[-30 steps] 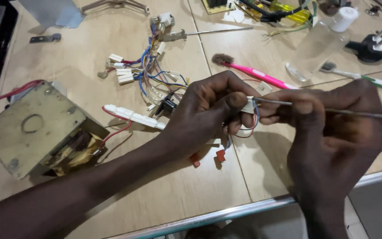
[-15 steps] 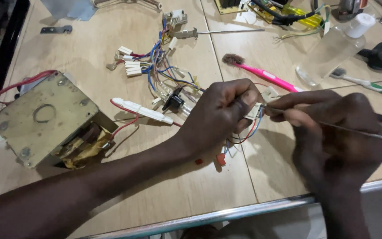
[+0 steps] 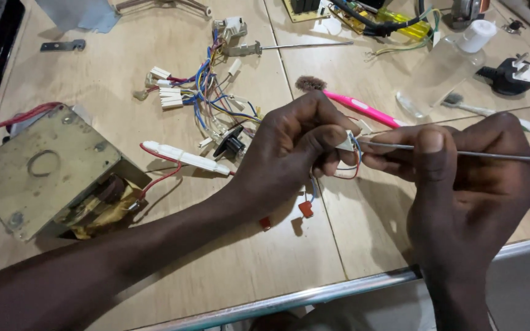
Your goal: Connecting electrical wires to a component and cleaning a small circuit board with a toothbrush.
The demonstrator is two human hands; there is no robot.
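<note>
Wooden bench (image 3: pixel 154 257) | left hand (image 3: pixel 283 153) pinches white connector (image 3: pixel 345 142) | right hand (image 3: pixel 461 178) pinches thin metal probe (image 3: pixel 492 155) | keep connector steady, press tip straight.

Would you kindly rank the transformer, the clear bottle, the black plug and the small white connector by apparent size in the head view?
1. transformer
2. clear bottle
3. black plug
4. small white connector, pinched in the left hand

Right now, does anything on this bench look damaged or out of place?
Two toothbrushes lie among the electrical parts: a pink toothbrush with frayed, dirty bristles and a white-and-green toothbrush. The transformer shows torn yellowish insulation at its open side. A clear bottle lies tipped over; no spill visible.
</note>
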